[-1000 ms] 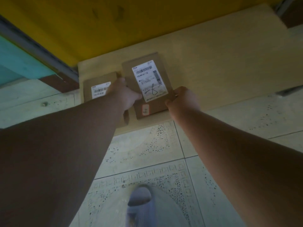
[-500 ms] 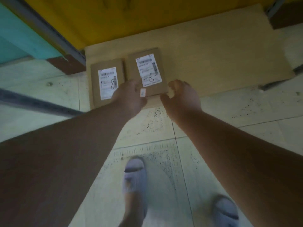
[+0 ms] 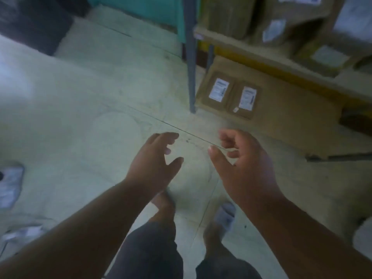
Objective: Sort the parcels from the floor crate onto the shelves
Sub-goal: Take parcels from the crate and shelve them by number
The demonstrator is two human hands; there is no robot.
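Head view, single entry.

Hands: left hand (image 3: 155, 160) and right hand (image 3: 241, 160) both over bare floor (image 3: 84, 109), fingers loosely spread, holding nothing; well apart from every parcel.

Parcels placed: left parcel (image 3: 216, 93) and right parcel (image 3: 244, 100), two flat brown cartons lying side by side and touching, at the front left corner of the bottom shelf board (image 3: 291, 121), just beside the grey upright post (image 3: 190, 57). Each carries one white shipping label; a small white sticker sits at the near edge of the right one.

Shelf above: upper shelf (image 3: 251, 47) holds several larger cartons with white labels, blurred.

Writing: barcode-like marks on the labels; nothing legible, no brand readable.

Other: pale packets (image 3: 10, 184) at the left edge of the floor; the floor crate cannot be made out for certain.

Step in hand, as judged: one placement finished, hands free, body apparently turned away from the shelves. Next move calls for finding the crate, likely off to the left, and gripping another parcel.
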